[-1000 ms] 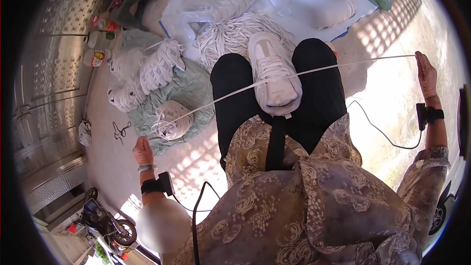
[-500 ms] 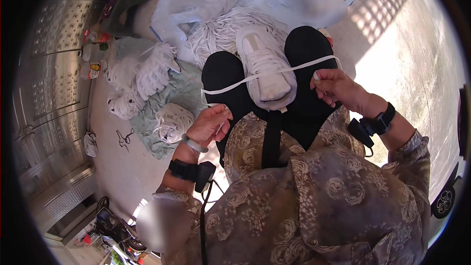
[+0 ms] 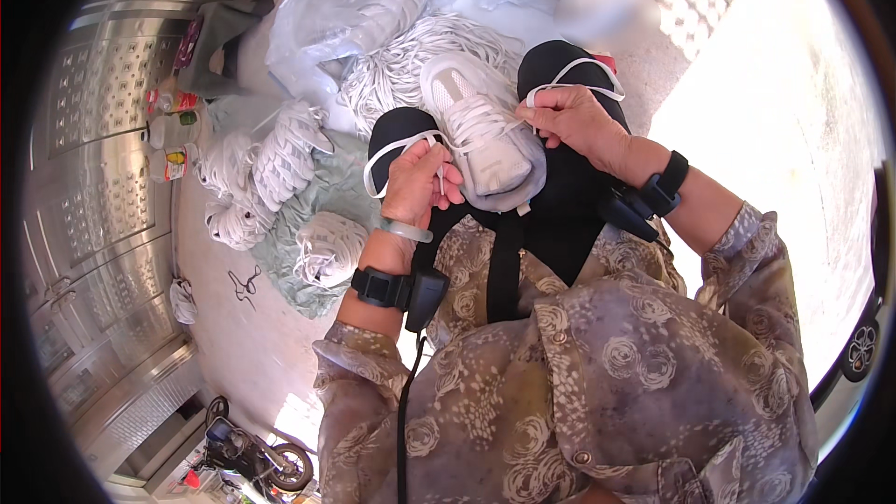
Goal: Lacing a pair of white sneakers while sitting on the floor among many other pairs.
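A white sneaker (image 3: 504,168) sits between my knees, its toe pointing away from me and laces crossing its tongue. My left hand (image 3: 418,185) is closed in a pinch on a flat white shoelace (image 3: 375,164) at the shoe's left side; the lace loops out over my left knee. On the other side my right hand (image 3: 581,125) pinches the lace close to the shoe's opening, and a loop of it curves over my right knee. Whether the lace passes through eyelets is hidden by my fingers.
A heap of white laces (image 3: 411,70) lies just beyond the sneaker, beside clear plastic bags (image 3: 317,28) of white shoes. Several more white shoes (image 3: 285,154) rest on a green cloth (image 3: 341,177) to the left. Plastic bottles (image 3: 168,131) stand by the metal door (image 3: 121,215).
Both hands have moved inward and away from me, up to the shoe's sides. The lace, stretched across the shoe before, now hangs in loops on either side.
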Demonstrator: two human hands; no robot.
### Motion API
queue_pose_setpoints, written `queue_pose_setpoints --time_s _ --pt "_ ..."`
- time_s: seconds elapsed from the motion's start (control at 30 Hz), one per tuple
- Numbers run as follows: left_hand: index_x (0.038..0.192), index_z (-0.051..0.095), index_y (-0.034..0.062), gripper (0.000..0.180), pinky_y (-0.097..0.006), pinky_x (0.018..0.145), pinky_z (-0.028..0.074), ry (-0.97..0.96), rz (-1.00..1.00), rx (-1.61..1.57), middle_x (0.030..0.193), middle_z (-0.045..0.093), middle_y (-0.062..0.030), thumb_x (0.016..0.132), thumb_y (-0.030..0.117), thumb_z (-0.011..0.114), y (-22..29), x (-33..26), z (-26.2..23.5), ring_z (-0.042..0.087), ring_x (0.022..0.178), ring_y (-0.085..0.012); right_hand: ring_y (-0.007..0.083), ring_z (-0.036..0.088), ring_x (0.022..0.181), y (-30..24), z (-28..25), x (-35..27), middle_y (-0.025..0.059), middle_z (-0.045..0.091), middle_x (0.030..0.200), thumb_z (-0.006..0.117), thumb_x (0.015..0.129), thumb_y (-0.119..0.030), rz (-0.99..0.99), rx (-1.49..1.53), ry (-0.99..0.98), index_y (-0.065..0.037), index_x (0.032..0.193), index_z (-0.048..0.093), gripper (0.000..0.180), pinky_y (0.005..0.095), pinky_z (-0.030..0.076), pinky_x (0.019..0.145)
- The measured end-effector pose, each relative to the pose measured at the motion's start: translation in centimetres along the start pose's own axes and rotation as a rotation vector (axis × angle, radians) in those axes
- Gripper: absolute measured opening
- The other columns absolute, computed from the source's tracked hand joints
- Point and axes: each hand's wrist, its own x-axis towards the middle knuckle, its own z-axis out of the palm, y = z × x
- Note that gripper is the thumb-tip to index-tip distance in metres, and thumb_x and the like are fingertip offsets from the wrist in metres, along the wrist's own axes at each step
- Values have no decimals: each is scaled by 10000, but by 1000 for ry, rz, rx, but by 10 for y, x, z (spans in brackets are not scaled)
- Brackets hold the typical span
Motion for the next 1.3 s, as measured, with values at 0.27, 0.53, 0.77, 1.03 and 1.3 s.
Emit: queue_pose_setpoints --time_s 0.27,0.53,0.77,1.03,1.3 --pt "865 513 67 146 -202 384 404 44 94 -102 665 592 -58 896 207 484 -8 -11 5 563 474 -122 55 537 581 12 2 6 -2 582 674 615 786 -62 -126 104 15 -17 833 627 66 195 459 553" --pt "846 546 54 147 -233 453 478 121 202 -178 700 614 -76 880 193 514 -10 -9 3 597 546 -136 62 528 539 14 9 3 37 573 605 614 724 -18 -241 28 135 21 757 605 51 221 432 495" --pt "873 629 44 164 -204 488 420 277 339 -161 665 599 -5 853 196 571 -14 -9 11 526 554 -68 71 438 535 15 13 4 27 515 584 601 741 -17 -608 -511 196 -2 680 520 103 246 389 495" --pt "792 492 91 172 -175 326 208 285 403 -118 512 388 55 909 217 482 -18 1 13 288 371 -13 247 507 509 4 11 2 105 494 542 648 708 -119 -396 -555 124 -24 689 481 193 341 408 510" --pt "785 477 35 70 -214 363 373 352 403 -76 550 506 -15 827 57 529 -21 1 12 464 411 -71 314 555 540 -9 15 -14 131 541 562 603 784 -310 -431 -907 35 -24 732 492 311 384 429 512"
